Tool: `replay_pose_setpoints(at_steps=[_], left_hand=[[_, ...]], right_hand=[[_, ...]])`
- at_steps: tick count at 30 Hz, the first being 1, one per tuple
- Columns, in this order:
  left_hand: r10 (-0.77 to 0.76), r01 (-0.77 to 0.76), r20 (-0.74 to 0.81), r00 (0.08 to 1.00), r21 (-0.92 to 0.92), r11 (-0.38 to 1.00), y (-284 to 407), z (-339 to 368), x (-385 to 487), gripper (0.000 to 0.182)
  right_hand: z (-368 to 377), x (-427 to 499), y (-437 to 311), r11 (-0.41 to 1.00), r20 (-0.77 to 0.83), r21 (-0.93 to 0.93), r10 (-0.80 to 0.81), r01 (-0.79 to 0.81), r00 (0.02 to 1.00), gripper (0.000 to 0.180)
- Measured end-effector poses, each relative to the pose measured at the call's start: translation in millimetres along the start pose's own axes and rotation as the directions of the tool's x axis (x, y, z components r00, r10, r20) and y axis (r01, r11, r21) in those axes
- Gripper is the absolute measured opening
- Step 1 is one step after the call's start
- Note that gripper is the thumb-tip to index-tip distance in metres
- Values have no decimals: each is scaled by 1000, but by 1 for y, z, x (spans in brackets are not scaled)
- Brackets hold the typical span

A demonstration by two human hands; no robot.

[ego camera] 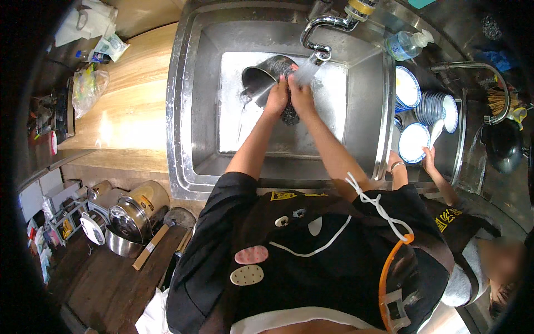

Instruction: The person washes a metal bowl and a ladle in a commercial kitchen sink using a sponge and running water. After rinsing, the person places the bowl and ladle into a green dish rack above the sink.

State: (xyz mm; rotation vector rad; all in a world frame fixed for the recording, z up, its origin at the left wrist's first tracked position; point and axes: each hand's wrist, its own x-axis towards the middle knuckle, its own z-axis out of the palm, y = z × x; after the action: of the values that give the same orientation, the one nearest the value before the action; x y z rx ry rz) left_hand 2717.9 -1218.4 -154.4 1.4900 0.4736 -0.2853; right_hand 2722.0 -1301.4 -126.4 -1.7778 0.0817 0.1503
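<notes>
My left hand (278,98) and my right hand (302,99) are close together over the sink (204,96), thumbs side by side. Both grip a dark metal-mesh scouring pad (290,115), which bulges out below and between them. Water from the chrome faucet (321,52) pours onto the fingers of my right hand. Behind my left hand, a round metal pot (255,82) lies tilted on the sink floor, its mouth facing left. My left hand overlaps the pot; whether it touches the metal I cannot tell.
Right of the sink, another person's hand (429,156) holds a white spoon (436,131) by blue-rimmed bowls (414,142) and stacked dishes (431,106). A pump bottle (406,45) stands on the ledge. A wooden counter (137,96) adjoins the left; steel pots (131,217) sit below.
</notes>
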Motion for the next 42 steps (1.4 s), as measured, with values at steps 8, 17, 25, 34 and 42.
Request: replay_pose_setpoints(at_steps=[8,17,25,34,42], left_hand=[[234,-452,451,861,468,759,-17,17,8,24],[-87,-386,416,905,891,241,43,26,-25,37],[207,-37,-110,972,800,598,12,-23,-22,86],[-409,518,318,855,-512,685,-37,-3,2,41],[-330,476,358,874,-484,735,-35,17,-3,41]], right_hand=[[-48,30,25,944,96,-87,327,-319,940,47],[-78,43,57,920,-177,-270,244,-285,954,29],[-87,32,63,925,-348,-201,240,-322,907,31],[-90,15,3,913,-75,-361,176,-191,982,42],[-33,72,29,838,-189,-464,223,-287,956,66]])
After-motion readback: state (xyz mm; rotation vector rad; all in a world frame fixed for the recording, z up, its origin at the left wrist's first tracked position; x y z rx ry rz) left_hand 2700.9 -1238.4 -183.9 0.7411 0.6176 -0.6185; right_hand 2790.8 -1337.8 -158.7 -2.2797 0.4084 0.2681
